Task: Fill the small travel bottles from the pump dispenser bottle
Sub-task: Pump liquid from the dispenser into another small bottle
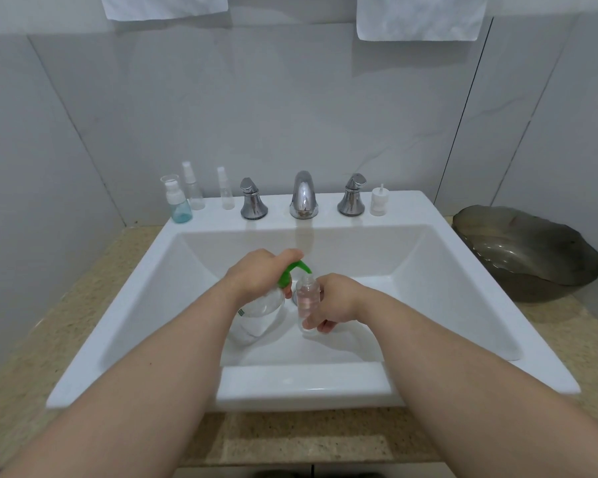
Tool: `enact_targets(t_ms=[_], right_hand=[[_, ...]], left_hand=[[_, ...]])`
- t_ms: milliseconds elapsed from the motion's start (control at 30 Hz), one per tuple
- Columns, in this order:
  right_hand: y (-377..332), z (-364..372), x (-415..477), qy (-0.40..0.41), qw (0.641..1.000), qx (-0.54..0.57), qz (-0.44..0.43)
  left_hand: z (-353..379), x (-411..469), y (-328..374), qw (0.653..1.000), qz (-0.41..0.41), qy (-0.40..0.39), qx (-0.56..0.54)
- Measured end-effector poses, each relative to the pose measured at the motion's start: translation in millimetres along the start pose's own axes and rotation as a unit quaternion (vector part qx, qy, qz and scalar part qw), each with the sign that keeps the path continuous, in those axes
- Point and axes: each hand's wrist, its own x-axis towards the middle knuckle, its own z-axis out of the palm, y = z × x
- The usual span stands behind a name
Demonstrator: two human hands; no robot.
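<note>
Centrally, over the white sink (446, 215), the left hand (256, 274) is wrapping the pump dispenser bottle (261, 313) and pressing its green pump head (296, 269), whose spout is pointing into the uncapped travel bottle (306, 298). The right hand (335, 300) is pinching this bottle upright just beside the dispenser, probably so drips fall into the basin; pale liquid is partly filling it. At upper left, three more small bottles (195, 191) are standing on the ledge, one holding blue liquid.
</note>
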Motion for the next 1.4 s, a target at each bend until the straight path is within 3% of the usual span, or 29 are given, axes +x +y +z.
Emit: enact_targets(t_ms=[1400], right_hand=[[-3.5,-1.2,-4.8,0.005,1.000,-0.002,-0.003]], left_hand=[[-0.9,-2.5,0.5,1.000,0.006,0.002,-0.008]])
